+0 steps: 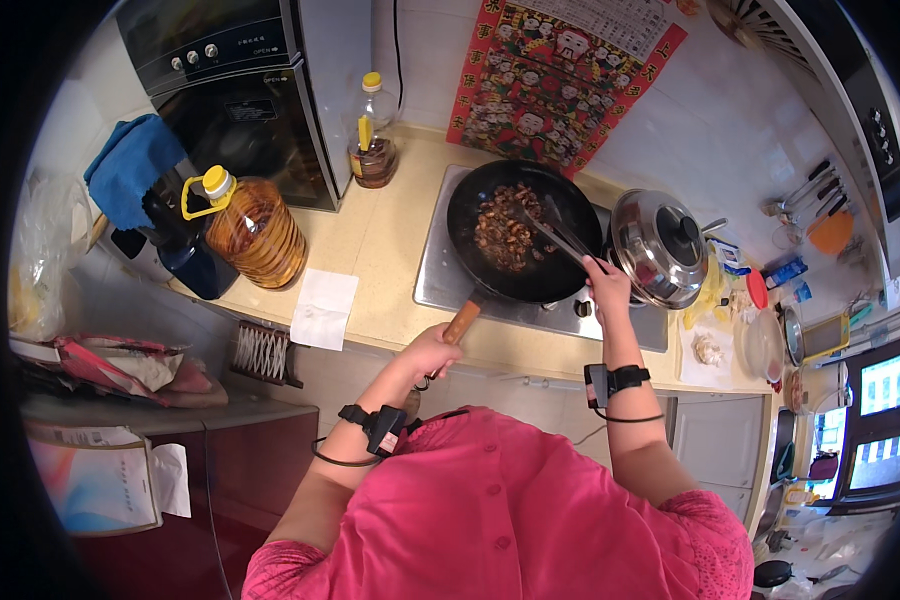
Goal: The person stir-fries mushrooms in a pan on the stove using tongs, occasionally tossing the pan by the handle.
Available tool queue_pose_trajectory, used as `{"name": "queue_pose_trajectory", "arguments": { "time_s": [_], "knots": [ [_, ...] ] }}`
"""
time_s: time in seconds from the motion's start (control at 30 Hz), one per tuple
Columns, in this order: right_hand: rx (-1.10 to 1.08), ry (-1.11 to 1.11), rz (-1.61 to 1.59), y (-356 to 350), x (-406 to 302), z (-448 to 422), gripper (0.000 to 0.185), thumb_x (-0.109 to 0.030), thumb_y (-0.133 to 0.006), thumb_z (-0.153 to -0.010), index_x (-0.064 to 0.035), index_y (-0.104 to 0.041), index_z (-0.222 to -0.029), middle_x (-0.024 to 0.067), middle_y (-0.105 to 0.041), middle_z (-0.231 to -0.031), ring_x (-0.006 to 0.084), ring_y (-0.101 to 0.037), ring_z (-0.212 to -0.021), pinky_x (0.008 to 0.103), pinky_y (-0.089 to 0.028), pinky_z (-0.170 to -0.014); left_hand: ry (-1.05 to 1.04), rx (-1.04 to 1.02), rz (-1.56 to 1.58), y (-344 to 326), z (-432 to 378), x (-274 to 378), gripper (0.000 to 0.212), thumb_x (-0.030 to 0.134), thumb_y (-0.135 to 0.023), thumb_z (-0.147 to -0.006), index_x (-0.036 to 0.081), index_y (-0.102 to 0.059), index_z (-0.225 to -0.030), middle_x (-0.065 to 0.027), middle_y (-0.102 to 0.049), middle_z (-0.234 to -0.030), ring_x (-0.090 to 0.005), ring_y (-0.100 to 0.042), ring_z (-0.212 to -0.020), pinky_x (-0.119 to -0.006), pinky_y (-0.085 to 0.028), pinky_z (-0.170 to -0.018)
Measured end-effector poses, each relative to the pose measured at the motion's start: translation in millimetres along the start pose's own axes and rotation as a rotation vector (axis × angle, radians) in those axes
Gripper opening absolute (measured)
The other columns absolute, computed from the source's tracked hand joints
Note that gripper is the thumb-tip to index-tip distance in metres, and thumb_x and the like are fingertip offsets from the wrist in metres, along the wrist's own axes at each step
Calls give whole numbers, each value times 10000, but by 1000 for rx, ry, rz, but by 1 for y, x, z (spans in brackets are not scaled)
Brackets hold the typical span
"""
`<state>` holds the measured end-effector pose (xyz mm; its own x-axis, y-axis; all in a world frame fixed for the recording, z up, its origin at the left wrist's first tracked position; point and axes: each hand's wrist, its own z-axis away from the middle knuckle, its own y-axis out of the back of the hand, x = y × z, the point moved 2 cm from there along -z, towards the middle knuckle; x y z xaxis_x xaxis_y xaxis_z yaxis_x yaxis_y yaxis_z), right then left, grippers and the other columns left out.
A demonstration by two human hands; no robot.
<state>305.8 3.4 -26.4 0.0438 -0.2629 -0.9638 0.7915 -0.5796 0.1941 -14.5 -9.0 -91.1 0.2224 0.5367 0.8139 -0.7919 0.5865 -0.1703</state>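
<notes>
My left hand [429,352] is closed around the wooden handle [463,322] of a black wok [555,279]. The wok sits on the left side of a steel gas cooktop [436,274]. Small browned pieces of food [506,229], perhaps meat, lie in it with a little liquid. In my right hand [609,286] is the handle of a metal spatula [564,241], which reaches over the wok's right rim. Its blade is down among the food and partly hidden. Right of the wok, close to my right hand, stands a lidded steel pot [654,244].
A large oil jug [259,240] and a smaller bottle [375,154] stand on the left counter beside a black cabinet appliance [247,124]. White paper [325,307] overhangs the counter edge. Garlic [709,350] and a clear bowl [763,345] lie at right. Utensils [817,195] hang on the wall.
</notes>
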Motion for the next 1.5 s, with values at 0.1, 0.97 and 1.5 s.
{"name": "queue_pose_trajectory", "arguments": {
  "time_s": [0.1,0.97,1.5],
  "knots": [
    [-46,-14,-23,-15,-5,5,459,-233,-739,-784,60,-602,-1108,4,-528,-607,53,-416,-431,191,-303,-392,-61,55,-66,-3,-1,-3,359,28,-574,-728,16,-487,-1076,-11,-479,-587,-109,-438,-391,-258,-372,-359],
    [-273,838,703,-61,-18,63,491,-261,-716,-753,-72,-565,-1181,151,-623,-824,316,-616,-712,397,-507,-637,-95,276,-127,12,9,17,357,27,-527,-752,-39,-455,-1096,-36,-486,-632,-127,-445,-392,-270,-386,-373],
    [170,587,545,-63,-13,6,438,-272,-734,-731,6,-636,-1054,149,-610,-637,299,-629,-640,383,-508,-591,10,323,-272,19,9,16,391,86,-526,-757,-52,-478,-1120,-62,-516,-670,-145,-482,-388,-286,-384,-368]
  ]
}}
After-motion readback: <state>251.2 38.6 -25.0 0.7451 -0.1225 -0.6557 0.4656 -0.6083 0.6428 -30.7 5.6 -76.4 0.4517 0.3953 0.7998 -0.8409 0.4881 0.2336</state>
